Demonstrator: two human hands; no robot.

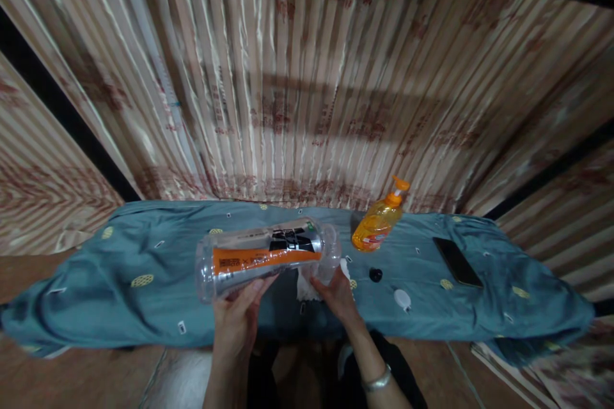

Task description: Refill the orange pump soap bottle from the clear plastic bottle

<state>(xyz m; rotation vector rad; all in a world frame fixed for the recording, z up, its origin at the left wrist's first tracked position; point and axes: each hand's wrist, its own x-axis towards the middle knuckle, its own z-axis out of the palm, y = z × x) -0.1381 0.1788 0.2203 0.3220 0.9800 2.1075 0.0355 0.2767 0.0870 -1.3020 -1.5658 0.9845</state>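
Observation:
A large clear plastic bottle (249, 257) with a silver, orange and black label lies almost level above the cloth, its mouth end to the right. My left hand (240, 310) is closed around its underside near the base. At the neck end, my right hand (338, 294) has its fingers curled in, with a white tissue (307, 287) showing on both sides of them. The fingers seem to press the tissue at the bottle's mouth, though the contact is partly hidden. On the cloth to the right sit a small black cap (375, 275) and a round white lid (402, 298).
An orange pump bottle (377, 223) stands at the back, right of the plastic bottle. Farther right lies a dark phone (457, 262). A teal patterned cloth (158, 281) covers the narrow table. Behind it hangs a striped curtain (297, 108), with dark frame bars at both sides.

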